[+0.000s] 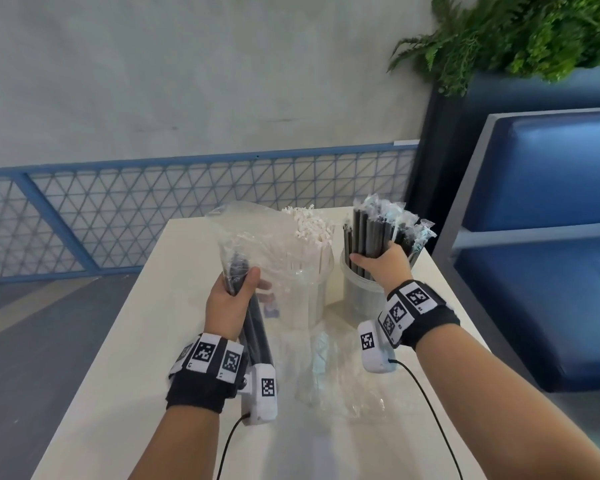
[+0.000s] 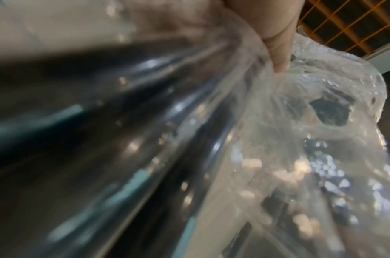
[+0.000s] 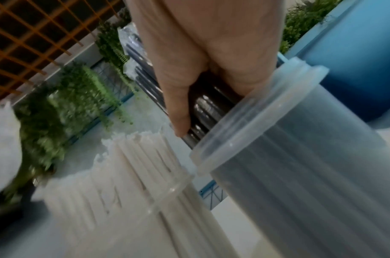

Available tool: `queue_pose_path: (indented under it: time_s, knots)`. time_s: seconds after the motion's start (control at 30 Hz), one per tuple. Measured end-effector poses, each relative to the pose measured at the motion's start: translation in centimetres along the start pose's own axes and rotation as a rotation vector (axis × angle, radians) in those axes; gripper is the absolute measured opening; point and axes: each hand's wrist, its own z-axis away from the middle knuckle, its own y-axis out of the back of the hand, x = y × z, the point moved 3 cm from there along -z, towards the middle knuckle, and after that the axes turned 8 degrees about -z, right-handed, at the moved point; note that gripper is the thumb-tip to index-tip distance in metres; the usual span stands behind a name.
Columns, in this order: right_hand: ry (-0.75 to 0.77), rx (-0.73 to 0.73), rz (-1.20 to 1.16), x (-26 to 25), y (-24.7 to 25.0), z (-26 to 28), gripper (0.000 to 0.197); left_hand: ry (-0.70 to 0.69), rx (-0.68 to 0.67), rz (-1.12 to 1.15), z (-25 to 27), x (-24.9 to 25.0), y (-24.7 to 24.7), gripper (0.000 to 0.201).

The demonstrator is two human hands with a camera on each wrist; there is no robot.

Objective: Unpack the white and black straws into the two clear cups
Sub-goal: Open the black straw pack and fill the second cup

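Two clear cups stand at the far end of the white table [image 1: 146, 341]. The left cup [image 1: 310, 296] is packed with white straws [image 1: 312, 226]. My right hand [image 1: 378, 268] grips a bundle of wrapped black straws [image 1: 371, 233] whose lower ends stand in the right cup [image 1: 357, 292]. In the right wrist view my fingers [image 3: 178, 104] curl round the black straws [image 3: 202, 104] just above the right cup's rim [image 3: 262, 108], next to the white straws [image 3: 145, 157]. My left hand [image 1: 232, 296] grips a clear plastic bag [image 1: 253, 237] with a few black straws [image 1: 257, 334] inside; the bag [image 2: 300, 139] fills the blurred left wrist view.
Crumpled clear plastic wrapping [image 1: 329, 368] lies on the table in front of the cups. A blue padded bench [image 1: 551, 237] stands to the right, a planter with ferns [image 1: 520, 32] behind it. A blue mesh railing [image 1: 153, 216] runs beyond the table's far edge.
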Motion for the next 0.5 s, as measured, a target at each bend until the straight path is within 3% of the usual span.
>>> queue_pose_path:
  time_s: [0.1,0.17,0.23,0.3,0.33,0.4,0.5]
  knots:
    - [0.004,-0.055,0.121,0.2,-0.5,0.0,0.057,-0.046,-0.023,-0.011,0.0,0.4,0.0,0.015]
    - [0.073,0.053,0.027,-0.5,-0.7,0.9,0.074,-0.065,-0.038,-0.028,0.0,0.4,0.3,0.017]
    - [0.335,0.271,-0.127,-2.4,-0.3,3.0,0.070,-0.079,-0.042,-0.029,0.1,0.4,0.6,0.027]
    - [0.702,0.402,-0.170,-5.0,-0.3,5.9,0.046,-0.081,-0.058,-0.046,0.1,0.3,0.6,0.036]
    - [0.837,0.372,-0.184,-6.3,-0.7,7.3,0.033,-0.078,-0.059,-0.052,0.0,0.1,0.6,0.035]
    - [0.971,0.161,-0.180,-8.4,-2.1,9.2,0.016,-0.076,-0.054,-0.033,0.1,0.1,0.6,0.033]
    - [0.906,-0.184,-0.015,-9.8,-4.6,10.0,0.018,-0.095,-0.065,-0.064,0.4,0.4,0.4,0.051]
